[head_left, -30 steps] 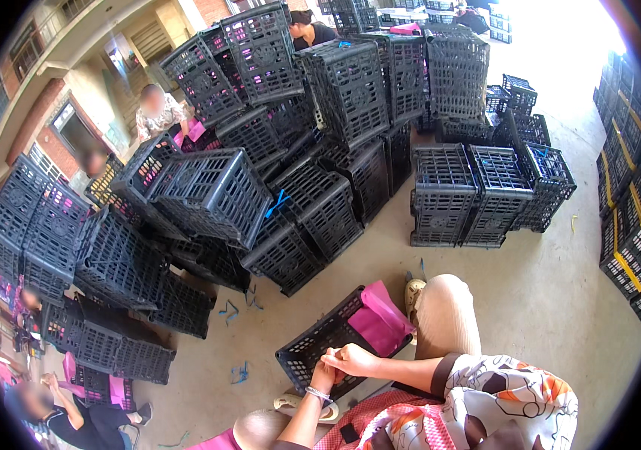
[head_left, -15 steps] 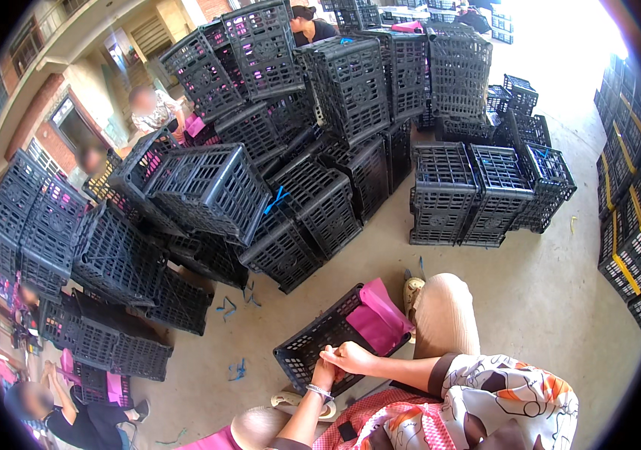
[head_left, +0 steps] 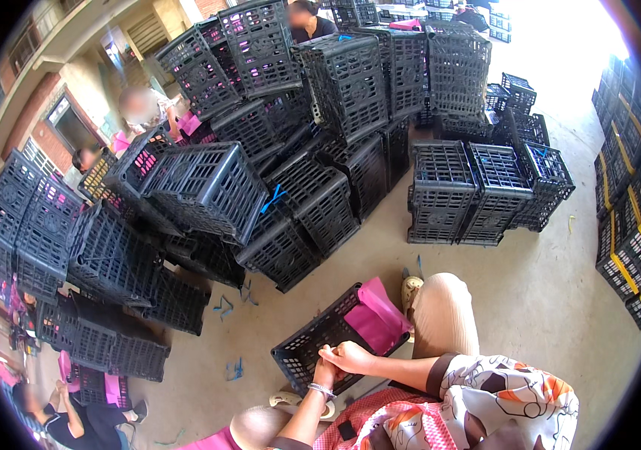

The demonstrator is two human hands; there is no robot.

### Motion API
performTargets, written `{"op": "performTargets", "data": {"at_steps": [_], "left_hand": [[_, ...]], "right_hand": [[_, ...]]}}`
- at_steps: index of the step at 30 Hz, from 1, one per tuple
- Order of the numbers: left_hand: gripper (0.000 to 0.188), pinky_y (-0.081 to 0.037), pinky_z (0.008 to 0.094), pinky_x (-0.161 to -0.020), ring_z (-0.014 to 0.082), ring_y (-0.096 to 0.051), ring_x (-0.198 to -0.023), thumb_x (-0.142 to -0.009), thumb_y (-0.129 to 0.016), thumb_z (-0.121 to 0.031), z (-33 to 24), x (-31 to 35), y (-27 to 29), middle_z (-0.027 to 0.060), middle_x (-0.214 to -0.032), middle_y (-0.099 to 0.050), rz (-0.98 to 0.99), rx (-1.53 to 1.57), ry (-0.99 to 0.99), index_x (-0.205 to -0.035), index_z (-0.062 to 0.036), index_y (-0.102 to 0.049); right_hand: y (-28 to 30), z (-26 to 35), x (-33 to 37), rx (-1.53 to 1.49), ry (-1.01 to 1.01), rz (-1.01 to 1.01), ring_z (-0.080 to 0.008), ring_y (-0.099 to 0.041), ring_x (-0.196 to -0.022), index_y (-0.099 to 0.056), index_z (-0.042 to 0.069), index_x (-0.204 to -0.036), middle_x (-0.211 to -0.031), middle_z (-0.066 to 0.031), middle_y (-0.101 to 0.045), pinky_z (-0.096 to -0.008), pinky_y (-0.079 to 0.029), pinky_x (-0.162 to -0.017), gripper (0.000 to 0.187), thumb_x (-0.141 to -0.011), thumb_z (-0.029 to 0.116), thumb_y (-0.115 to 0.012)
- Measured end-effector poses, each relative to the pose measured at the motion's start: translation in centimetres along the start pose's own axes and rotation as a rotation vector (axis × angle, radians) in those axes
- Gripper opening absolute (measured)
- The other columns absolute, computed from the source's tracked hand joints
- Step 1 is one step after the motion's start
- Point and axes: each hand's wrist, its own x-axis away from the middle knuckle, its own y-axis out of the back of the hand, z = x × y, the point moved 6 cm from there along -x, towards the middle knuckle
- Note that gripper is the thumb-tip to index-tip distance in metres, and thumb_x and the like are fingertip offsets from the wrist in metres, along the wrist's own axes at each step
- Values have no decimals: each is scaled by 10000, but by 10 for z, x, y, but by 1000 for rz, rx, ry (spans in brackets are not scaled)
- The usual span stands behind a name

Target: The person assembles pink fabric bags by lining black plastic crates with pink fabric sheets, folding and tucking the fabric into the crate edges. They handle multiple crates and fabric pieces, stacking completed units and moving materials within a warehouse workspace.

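Note:
Above the near edge of a black plastic crate (head_left: 302, 346) on the floor, my two hands meet, fingers curled and pressed together. My right hand (head_left: 355, 358) is closed against my left hand (head_left: 326, 370), which is closed too and wears a bracelet at the wrist. Whether anything lies between them is hidden. A pink sheet (head_left: 375, 322) hangs over the crate's right end, partly inside it. The rest of the crate's inside looks dark, with its perforated wall visible at the left.
Stacked black crates (head_left: 290, 217) rise ahead and to the left, with another group (head_left: 470, 195) ahead right. Yellow-strapped crates (head_left: 620, 247) line the right edge. Blue strap scraps (head_left: 235, 368) lie on the floor. Co-workers sit at the left (head_left: 84, 416) and behind the stacks.
My hands stay together in the same place. Behind the left stacks, a co-worker has shifted and more pink material shows there. The lower-left person's head and arms have moved slightly.

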Motion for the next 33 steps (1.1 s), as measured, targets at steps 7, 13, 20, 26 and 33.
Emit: {"op": "performTargets", "data": {"at_steps": [7,13,20,26,33], "left_hand": [[646,-294,249,-353,101,-443,-393,-950,-227,-596,0,-3,0,-16,-490,-478,1,-49,20,-710,-109,-577],[658,-298,253,-346,106,-461,-397,-954,-212,-583,9,-8,7,-7,-491,-491,-26,-87,9,-750,-95,-604],[671,-321,267,-364,116,-478,-411,-960,-194,-568,-10,1,-1,5,-497,-506,-25,-194,3,-763,-85,-616],[691,-345,292,-377,142,-495,-414,-959,-175,-564,3,-6,7,28,-498,-520,-74,-226,22,-770,-80,-630],[696,-356,295,-373,144,-500,-412,-952,-177,-580,-4,-4,6,30,-494,-518,-77,-287,-38,-806,-88,-647]], "right_hand": [[2,-6,-1,-22,29,-80,-177,-619,-468,-674,-26,-658,-500,-111,-605,-304,-512,-542,637,-918,513,-454],[-2,-2,0,-102,5,-43,-174,-613,-456,-674,-26,-654,-499,-107,-607,-300,-510,-540,625,-925,494,-456],[0,-9,-1,-104,5,-56,-177,-612,-460,-667,-28,-628,-486,-103,-600,-304,-504,-530,629,-922,486,-457],[-2,-8,-5,-1,20,-26,-178,-650,-524,-677,-36,-727,-539,-110,-624,-300,-525,-572,610,-930,494,-455],[-1,-5,-3,-30,44,-83,-269,-631,-519,-668,-28,-663,-532,-166,-600,-350,-508,-581,645,-903,530,-449]]}}
